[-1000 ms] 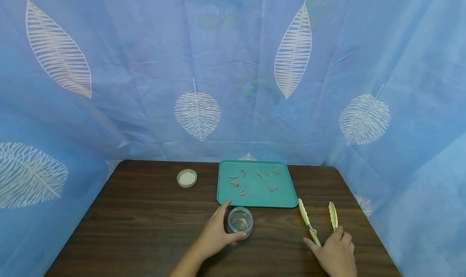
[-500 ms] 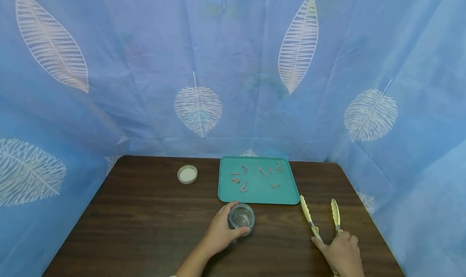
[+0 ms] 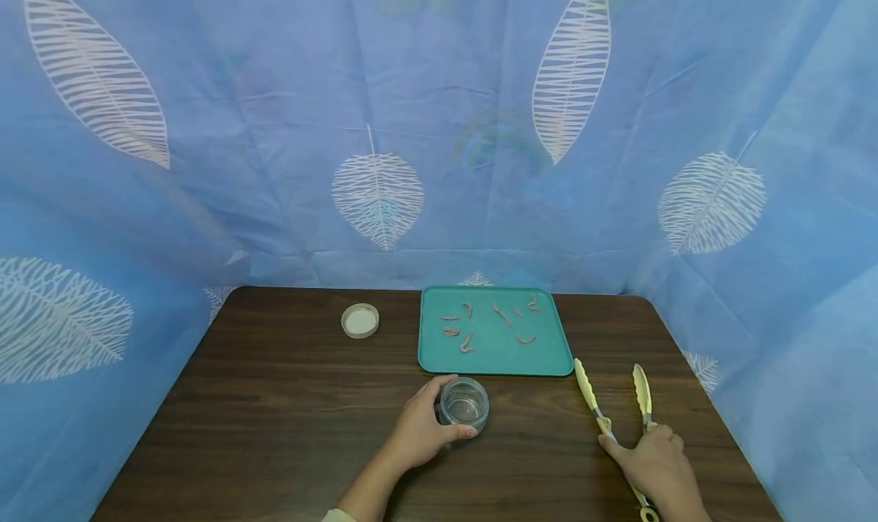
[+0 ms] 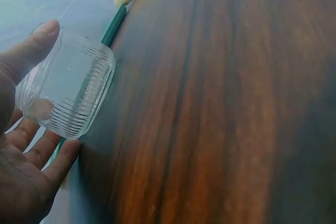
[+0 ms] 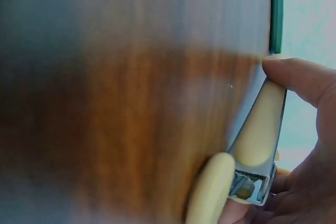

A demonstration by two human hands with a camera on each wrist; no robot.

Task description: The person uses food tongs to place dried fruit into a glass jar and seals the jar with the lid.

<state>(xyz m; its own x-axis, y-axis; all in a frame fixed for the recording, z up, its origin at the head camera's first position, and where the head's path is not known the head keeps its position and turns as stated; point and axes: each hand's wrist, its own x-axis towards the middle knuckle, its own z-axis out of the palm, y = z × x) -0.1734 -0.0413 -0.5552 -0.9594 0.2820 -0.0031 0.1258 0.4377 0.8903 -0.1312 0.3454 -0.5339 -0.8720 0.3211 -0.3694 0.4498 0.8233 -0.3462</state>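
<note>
Jar (image 3: 464, 405), round and of clear glass, is sitting on the brown wooden surface (image 3: 274, 408), near the front edge of a flat teal tray (image 3: 497, 362). The grip of the left hand (image 3: 418, 432) is pinching the jar. Toward the surface's right edge, the grip of the right hand (image 3: 656, 465) is holding yellow and silver tongs (image 3: 586, 385), spread wide. Small pink strips (image 3: 502, 315) are lying on the tray.

Blue fabric (image 3: 288, 148) printed with white leaves (image 3: 378, 200) fills the upper frame behind a dark wood-grain table (image 3: 274, 408) below.
</note>
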